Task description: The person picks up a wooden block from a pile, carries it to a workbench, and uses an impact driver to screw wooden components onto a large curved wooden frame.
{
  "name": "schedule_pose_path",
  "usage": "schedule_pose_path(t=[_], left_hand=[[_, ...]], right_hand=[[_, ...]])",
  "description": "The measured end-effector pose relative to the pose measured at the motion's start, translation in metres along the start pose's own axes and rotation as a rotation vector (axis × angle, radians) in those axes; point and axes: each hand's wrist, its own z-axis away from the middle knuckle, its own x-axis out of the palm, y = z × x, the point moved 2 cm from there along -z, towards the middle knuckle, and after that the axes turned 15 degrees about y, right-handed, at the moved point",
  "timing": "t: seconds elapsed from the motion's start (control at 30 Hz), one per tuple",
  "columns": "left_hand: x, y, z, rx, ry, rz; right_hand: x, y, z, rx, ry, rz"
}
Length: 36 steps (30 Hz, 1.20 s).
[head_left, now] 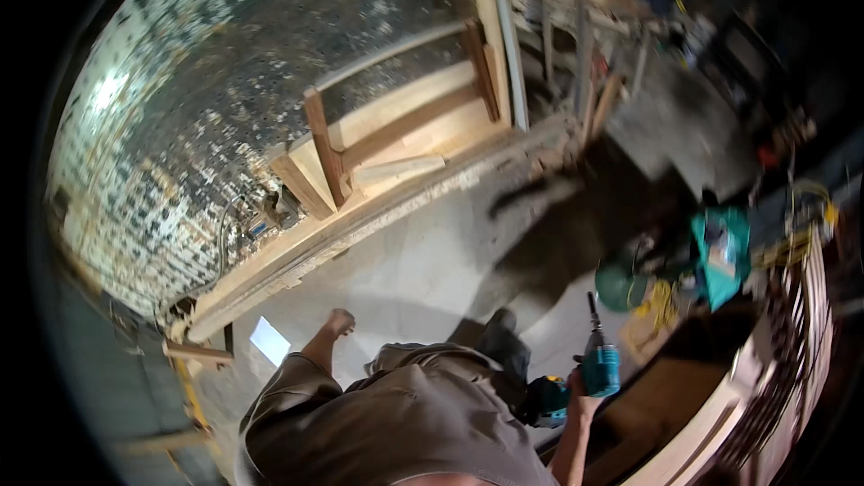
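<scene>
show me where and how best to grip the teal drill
Grip the teal drill by its handle, coming from the person's side, behind the body, as the right hand does. The bit points away from the person, so that approach likely keeps the hands clear of it.

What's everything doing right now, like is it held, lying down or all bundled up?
Right hand: closed around the drill.
Drill: held, bit fitted; running or not, cannot tell.
Left hand: nothing seen in it; too blurred to tell how curled.
White sheet: lying on the floor.
Yellow cord: loosely bundled.
</scene>
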Motion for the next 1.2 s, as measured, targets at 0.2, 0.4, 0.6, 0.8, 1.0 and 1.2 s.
schedule_pose_path(t=[0.2, 0.4, 0.6, 0.8, 1.0, 1.2], left_hand=[[-0.008, 0.212, -0.005, 0.275, 0.234, 0.465], [-0.072, 0.474, 0.021, 0.561, 0.199, 0.868], [-0.144, 0.685, -0.023, 0.827, 0.287, 1.053], [-0.277, 0.905, -0.039, 1.231, 0.651, 0.834], [-0.336, 1.07, -0.044, 1.012, 0.92, 0.485], [-0.351, 1.138, -0.086, 0.974, 1.131, 0.479]], right_hand=[[0.147, -0.079, -0.183, -0.103, -0.422, -0.062], [0.31, -0.181, -0.269, -0.111, -0.787, -0.096], [0.459, -0.254, -0.329, -0.285, -0.701, -0.145], [0.625, -0.324, -0.393, -0.027, -0.68, -0.346], [0.788, -0.342, -0.483, 0.072, -0.834, -0.369], [0.891, -0.346, -0.525, 0.008, -0.985, -0.428]])
